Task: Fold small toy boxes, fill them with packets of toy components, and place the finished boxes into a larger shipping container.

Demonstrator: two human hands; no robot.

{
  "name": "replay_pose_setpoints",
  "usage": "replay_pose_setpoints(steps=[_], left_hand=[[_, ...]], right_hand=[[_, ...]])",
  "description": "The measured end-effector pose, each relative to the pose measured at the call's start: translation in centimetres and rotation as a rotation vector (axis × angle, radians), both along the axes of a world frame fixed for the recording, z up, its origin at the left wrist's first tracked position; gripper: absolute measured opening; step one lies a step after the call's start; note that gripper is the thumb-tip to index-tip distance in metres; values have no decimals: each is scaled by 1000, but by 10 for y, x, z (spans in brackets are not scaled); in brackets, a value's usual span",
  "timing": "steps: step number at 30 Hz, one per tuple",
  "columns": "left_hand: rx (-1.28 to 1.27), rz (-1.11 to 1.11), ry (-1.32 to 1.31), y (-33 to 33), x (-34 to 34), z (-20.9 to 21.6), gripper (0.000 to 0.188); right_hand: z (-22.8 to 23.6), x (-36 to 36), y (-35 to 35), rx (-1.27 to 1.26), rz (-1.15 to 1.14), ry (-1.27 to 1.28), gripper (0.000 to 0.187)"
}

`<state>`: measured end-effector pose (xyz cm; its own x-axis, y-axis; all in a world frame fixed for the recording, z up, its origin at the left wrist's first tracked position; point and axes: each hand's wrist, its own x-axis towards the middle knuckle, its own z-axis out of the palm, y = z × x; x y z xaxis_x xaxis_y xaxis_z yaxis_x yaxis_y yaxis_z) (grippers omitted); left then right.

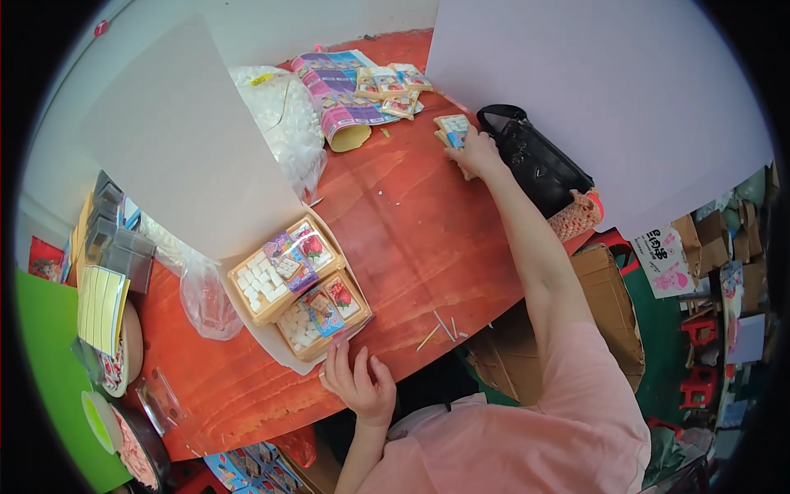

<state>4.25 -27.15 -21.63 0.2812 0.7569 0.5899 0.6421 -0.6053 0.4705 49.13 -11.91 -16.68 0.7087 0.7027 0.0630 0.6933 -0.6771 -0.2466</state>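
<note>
On the far right of the red table, my right hand (479, 156) closes round the edge of a small stack of cream packs (452, 125) with white pieces and a blue label on top. My left hand (362, 384) rests at the front edge of the table, fingers apart and holding nothing. Its fingertips lie just beside a white cardboard box (284, 356) with tall raised flaps. Inside it are two groups of larger cream packs, one (276, 272) with a purple printed label and a nearer one (322, 316) with a blue label; both show white blocks and a red strawberry picture.
More small packs (393, 81) lie on a rolled printed sheet (329, 90) at the back. A clear bag of white pieces (284, 107) sits behind the box. A black handbag (539, 165) stands right of my right hand. Thin sticks (444, 325) lie near the front edge.
</note>
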Motion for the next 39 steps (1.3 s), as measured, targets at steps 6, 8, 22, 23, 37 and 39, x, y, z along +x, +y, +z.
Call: replay_pose_setpoints(steps=[6,8,22,23,37,39], left_hand=[[21,33,48,2,6,2,25],[16,53,59,2,5,3,25],[-15,48,-4,3,7,2,30],[-19,75,4,4,7,3,30],[4,156,-474,-12,-28,-6,41],[97,218,-548,9,-24,10,48]], right_hand=[[29,-31,-27,-193,89,189,72],[33,-56,-50,-168,159,195,74],[-7,-42,-12,-264,26,-9,102],[-10,-45,-10,-272,50,-10,100],[164,-140,-117,311,770,685,55],[204,-170,-124,178,961,591,59]])
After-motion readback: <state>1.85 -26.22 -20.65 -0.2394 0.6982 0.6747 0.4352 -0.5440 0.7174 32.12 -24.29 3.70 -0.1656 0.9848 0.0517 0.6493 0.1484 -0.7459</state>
